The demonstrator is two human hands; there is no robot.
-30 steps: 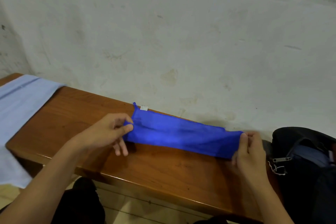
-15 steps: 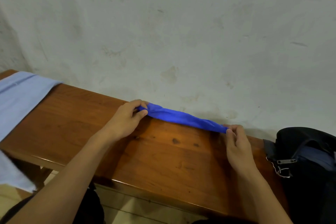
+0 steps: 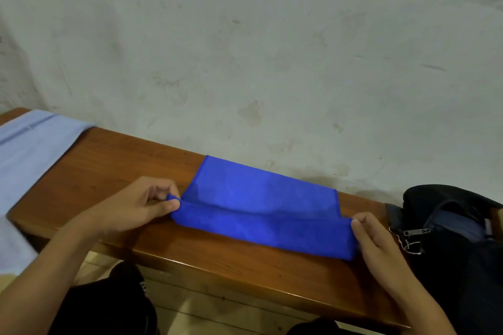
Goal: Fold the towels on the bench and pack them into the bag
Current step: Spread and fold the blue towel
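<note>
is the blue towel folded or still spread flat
Partly folded. The blue towel lies on the bench with its near strip doubled over; the left hand and right hand pinch the ends.

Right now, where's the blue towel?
Head view: the blue towel lies on the bench right of centre, against the wall, pinched between left hand and right hand, beside the black bag.

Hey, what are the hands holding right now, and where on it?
The blue towel: the left hand pinches its left end, the right hand grips its right end.
</note>
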